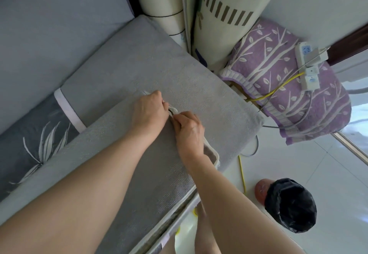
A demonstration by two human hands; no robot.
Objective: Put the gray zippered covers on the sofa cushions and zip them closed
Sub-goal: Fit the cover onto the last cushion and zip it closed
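The gray sofa (49,35) holds a cushion (199,86) just beyond the fingers. The gray cover (151,184) lies under both wrists. The left hand (148,112) and right hand (189,132) have curled fingers pinching the white zipper (174,110) between them. Behind the right wrist the zipper gapes open.

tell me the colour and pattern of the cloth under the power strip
Purple cloth with white branches and leaves, seen in the head view.

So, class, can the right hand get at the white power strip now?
Probably not: the right hand pinches the gray cover at its zipper, and the power strip lies away on the purple blanket.
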